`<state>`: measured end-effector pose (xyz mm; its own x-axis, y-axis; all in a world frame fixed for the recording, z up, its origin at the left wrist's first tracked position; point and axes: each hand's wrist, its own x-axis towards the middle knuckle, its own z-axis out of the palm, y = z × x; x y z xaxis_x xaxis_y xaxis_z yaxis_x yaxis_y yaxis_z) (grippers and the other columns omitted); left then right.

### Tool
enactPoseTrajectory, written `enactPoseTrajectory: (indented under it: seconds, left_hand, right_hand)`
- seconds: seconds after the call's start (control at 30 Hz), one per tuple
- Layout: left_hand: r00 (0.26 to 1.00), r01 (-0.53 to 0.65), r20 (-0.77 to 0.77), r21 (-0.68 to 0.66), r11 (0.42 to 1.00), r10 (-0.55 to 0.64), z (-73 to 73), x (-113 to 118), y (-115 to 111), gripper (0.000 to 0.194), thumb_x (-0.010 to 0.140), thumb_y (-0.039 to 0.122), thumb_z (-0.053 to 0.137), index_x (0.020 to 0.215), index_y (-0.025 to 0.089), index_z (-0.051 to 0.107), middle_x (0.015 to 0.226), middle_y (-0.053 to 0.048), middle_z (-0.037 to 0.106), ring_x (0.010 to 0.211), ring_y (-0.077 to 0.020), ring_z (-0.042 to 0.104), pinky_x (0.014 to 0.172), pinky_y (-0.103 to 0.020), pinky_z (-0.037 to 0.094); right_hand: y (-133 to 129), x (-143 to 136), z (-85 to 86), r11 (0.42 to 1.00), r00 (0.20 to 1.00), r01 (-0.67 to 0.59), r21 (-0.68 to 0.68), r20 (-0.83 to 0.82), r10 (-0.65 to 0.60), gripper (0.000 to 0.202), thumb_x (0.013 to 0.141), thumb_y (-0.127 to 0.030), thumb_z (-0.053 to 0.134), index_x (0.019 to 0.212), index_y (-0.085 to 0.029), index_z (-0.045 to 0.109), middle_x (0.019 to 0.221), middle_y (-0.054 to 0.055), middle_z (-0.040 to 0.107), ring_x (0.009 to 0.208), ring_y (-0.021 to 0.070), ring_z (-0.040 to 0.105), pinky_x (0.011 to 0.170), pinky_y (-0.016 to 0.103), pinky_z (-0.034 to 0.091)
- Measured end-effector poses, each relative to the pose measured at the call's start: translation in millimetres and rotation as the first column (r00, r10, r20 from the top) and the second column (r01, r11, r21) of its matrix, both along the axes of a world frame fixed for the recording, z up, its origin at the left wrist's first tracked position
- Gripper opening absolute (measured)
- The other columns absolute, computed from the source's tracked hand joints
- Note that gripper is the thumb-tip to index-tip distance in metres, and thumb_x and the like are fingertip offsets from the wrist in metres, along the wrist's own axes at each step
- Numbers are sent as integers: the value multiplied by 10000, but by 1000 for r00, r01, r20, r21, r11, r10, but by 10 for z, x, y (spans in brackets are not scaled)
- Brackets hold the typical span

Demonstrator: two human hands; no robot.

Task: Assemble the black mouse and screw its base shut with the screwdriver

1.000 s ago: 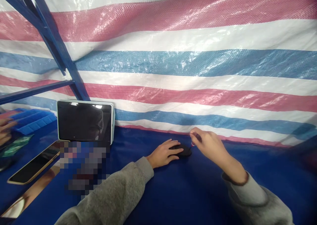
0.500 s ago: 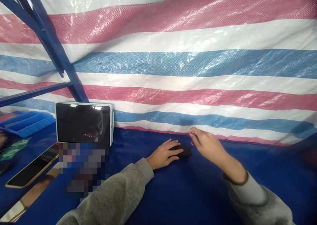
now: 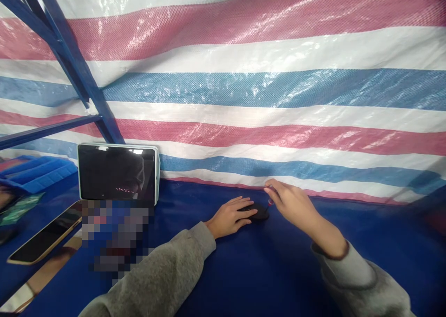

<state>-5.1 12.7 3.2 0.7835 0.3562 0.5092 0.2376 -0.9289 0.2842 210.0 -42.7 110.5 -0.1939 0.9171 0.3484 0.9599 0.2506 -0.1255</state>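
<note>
A dark, rounded flat object (image 3: 260,214) lies on the blue table. My left hand (image 3: 232,217) rests on its left side with the fingers spread. Just beyond its right edge, my right hand (image 3: 287,201) is raised, fingers curled round a small tool (image 3: 270,202) with a reddish part, like a screwdriver. The tool's thin tip points down at the right part of the dark object. Most of its handle is hidden by my fingers.
A tablet in a light case (image 3: 116,173) stands at the left back. Nearer lie a phone (image 3: 45,233) and a blue tray (image 3: 40,173). Another person's forearm (image 3: 52,273) reaches in at the lower left. A striped sheet (image 3: 258,89) hangs behind the table (image 3: 265,270).
Hardly anything differs. My right hand's fingers have shifted slightly around the small tool, and a little more of its reddish part shows.
</note>
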Motion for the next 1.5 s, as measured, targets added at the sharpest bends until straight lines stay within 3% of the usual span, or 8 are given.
enactPoseTrajectory:
  seconds: [0.13,0.37,0.63,0.93,1.07,1.2,1.3,1.5]
  left_hand:
    - [1000,-12,-2,6,1000,12,0,1,-5,365,976,352,510,1328,266,552,1412,-66,515,1333,-223,458,1127,-447,371]
    - [1000,-8,11,1,1000,8,-3,9,-2,370,970,351,522,1330,272,549,1405,-66,521,1303,-226,489,1115,-443,385]
    - [1000,0,18,-6,1000,0,19,10,-12,360,973,350,518,1321,268,558,1402,-65,524,1307,-215,482,1122,-437,374]
    - [1000,-2,15,14,1000,1,2,16,-3,360,975,349,515,1321,260,561,1399,-70,526,1302,-217,487,1119,-430,378]
    - [1000,-8,8,21,1000,8,-5,17,-1,357,974,353,515,1316,260,567,1398,-71,527,1297,-221,491,1116,-432,380]
    - [1000,-12,5,20,1000,12,-5,18,-1,362,970,348,524,1320,264,563,1406,-66,518,1304,-221,484,1119,-428,378]
    - [1000,-7,6,22,1000,6,-3,19,-2,361,973,344,518,1321,260,561,1406,-66,519,1310,-220,477,1125,-425,372]
    - [1000,-1,27,18,1000,1,-14,21,0,361,977,351,509,1327,272,553,1405,-62,520,1296,-225,491,1113,-445,384]
  right_hand:
    - [-5,-11,5,998,997,64,-12,33,-64,345,973,-440,351,990,-220,617,671,33,693,607,212,650,536,279,341]
    - [-71,-61,103,993,998,59,-101,2,-59,289,882,-178,368,1058,-183,598,828,56,728,737,202,667,621,276,383]
    - [-65,-40,96,996,998,20,-85,66,-15,314,954,-256,329,1065,-192,615,761,50,717,674,202,664,610,284,391]
    - [-22,-11,51,994,995,95,-56,36,-93,331,967,-361,382,1077,-208,654,746,43,742,710,230,696,621,301,408]
    - [-22,-15,68,988,993,116,-101,13,-116,371,956,-484,416,988,-210,664,746,39,744,730,242,703,613,297,405]
    - [-23,-39,75,984,990,138,-111,23,-136,400,965,-512,383,916,-211,641,722,30,737,717,244,700,585,293,381]
    - [-11,-42,59,981,987,156,-112,40,-153,422,985,-503,320,984,-210,623,726,31,734,727,247,700,583,293,381]
    - [29,-13,20,974,972,223,-49,91,-218,435,1001,-432,297,1215,-174,573,1009,101,742,864,275,704,653,322,438]
